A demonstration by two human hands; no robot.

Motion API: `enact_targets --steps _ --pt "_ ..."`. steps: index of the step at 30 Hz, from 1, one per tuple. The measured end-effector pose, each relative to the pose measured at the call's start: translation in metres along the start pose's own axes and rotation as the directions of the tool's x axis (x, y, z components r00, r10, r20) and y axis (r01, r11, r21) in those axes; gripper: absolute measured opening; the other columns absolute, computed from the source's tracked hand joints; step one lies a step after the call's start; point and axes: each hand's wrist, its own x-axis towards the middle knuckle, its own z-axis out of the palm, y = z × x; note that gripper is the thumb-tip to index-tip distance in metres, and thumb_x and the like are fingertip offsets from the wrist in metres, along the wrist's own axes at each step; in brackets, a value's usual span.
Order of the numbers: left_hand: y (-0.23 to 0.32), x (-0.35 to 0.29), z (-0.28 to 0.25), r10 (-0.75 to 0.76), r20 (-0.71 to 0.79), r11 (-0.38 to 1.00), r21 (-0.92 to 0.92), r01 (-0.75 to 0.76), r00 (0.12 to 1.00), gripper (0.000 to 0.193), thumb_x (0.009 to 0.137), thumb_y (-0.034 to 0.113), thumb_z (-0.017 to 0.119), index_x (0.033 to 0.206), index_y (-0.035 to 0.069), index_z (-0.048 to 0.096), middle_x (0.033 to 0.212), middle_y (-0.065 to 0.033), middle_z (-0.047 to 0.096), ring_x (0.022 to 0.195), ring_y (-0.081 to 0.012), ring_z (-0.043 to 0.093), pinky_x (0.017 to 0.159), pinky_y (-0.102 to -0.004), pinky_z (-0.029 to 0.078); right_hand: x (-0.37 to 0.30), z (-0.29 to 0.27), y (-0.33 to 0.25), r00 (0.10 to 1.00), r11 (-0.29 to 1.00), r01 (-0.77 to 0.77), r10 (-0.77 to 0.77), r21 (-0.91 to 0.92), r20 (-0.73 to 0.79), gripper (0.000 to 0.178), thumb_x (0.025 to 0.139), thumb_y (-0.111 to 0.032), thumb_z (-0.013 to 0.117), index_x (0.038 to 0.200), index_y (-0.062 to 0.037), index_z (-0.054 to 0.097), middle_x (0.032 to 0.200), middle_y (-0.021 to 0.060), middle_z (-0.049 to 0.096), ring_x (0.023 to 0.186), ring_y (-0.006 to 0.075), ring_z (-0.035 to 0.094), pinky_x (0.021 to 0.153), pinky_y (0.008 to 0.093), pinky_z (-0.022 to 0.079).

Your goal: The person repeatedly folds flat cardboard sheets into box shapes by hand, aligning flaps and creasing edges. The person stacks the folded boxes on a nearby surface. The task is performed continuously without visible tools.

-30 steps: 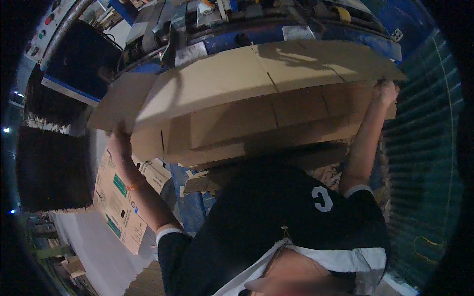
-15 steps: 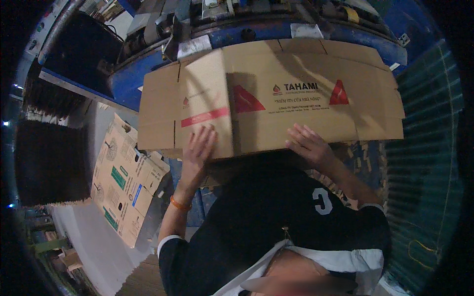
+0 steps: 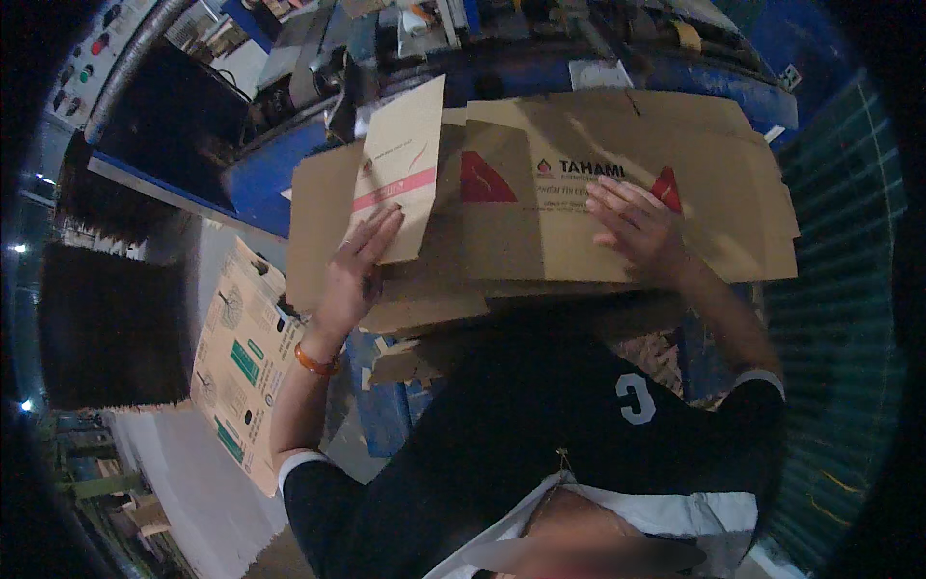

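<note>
Two bare hands work on a flattened cardboard box. With twelve o'clock straight away from the body, the left hand (image 3: 353, 273) sits between nine and ten, fingers extended and nearly together over the lower part of a pale panel (image 3: 413, 135); its thumb is hidden, so I cannot tell whether it pinches. The right hand (image 3: 639, 230), between two and three, lies palm down, fingers loosely straight on the printed face, gripping nothing visible. The box (image 3: 506, 246) spans ten to two, its pale panel angled up at eleven. Beyond it, at twelve, runs a blue machine (image 3: 709, 82); a printed cardboard sheet (image 3: 253, 372) lies between eight and nine, and a corrugated wall (image 3: 839, 299) stands at three. Should the left fingers slip, the panel could spring back; uneven pushing could crease it off its line, and light right-hand pressure might let the box skid.
</note>
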Motion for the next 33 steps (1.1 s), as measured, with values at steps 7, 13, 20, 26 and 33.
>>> enact_targets --steps 7,13,20,26,33 --pt "-0.014 0.025 -0.025 -0.149 -0.218 0.982 0.081 0.17 0.964 0.074 0.068 -0.013 0.057 0.135 0.017 0.048 0.129 -0.0178 0.054 0.111 -0.0379 0.056 0.089 -0.0418 0.049 0.007 0.009 -0.027 0.974 0.994 -0.107 0.111 -0.031 0.2 0.047 0.085 -0.037 0.06 0.125 -0.0122 0.056 0.135 0.013 0.049 0.126 0.0331 0.046 0.1 0.046 0.04" --pt "-0.049 0.024 0.011 -0.225 -0.234 0.973 -0.006 0.23 0.946 0.072 0.074 -0.013 0.047 0.138 0.017 0.044 0.129 -0.0192 0.053 0.116 -0.0366 0.053 0.094 -0.0402 0.047 0.004 0.055 0.039 0.999 0.953 0.019 -0.004 -0.303 0.047 0.043 0.084 -0.017 0.053 0.127 -0.014 0.055 0.127 0.0106 0.057 0.117 0.0307 0.055 0.087 0.0409 0.05" --pt "-0.099 0.119 0.041 -0.019 -0.33 0.981 0.178 0.082 0.944 0.068 0.077 -0.006 0.048 0.143 0.006 0.034 0.139 -0.0219 0.041 0.125 -0.0377 0.043 0.104 -0.0411 0.036 0.096 0.072 0.099 0.979 0.949 -0.145 0.179 -0.281 0.099 0.045 0.085 -0.013 0.049 0.13 -0.0154 0.051 0.126 0.0117 0.055 0.099 0.0292 0.063 0.073 0.0407 0.056" --pt "-0.03 0.138 0.035 -0.014 -0.531 0.959 0.232 0.161 0.847 0.068 0.082 0.016 0.066 0.139 -0.003 0.034 0.138 -0.0249 0.042 0.128 -0.0411 0.038 0.106 -0.0466 0.03 0.096 0.061 0.132 0.722 0.711 -0.692 0.686 -0.128 -0.09 0.043 0.086 -0.022 0.054 0.128 -0.0114 0.05 0.122 0.0139 0.054 0.098 0.0312 0.061 0.08 0.0414 0.052" --pt "-0.024 -0.027 0.052 -0.644 -0.612 0.564 0.024 0.825 0.458 0.068 0.087 0.023 0.065 0.141 -0.002 0.03 0.141 -0.0249 0.034 0.126 -0.0314 0.039 0.105 -0.0407 0.032 -0.061 -0.013 0.125 0.002 0.154 -0.959 0.839 0.236 -0.544 0.057 0.081 -0.031 0.066 0.125 0.0011 0.048 0.119 0.0207 0.055 0.113 0.034 0.049 0.095 0.0403 0.042"
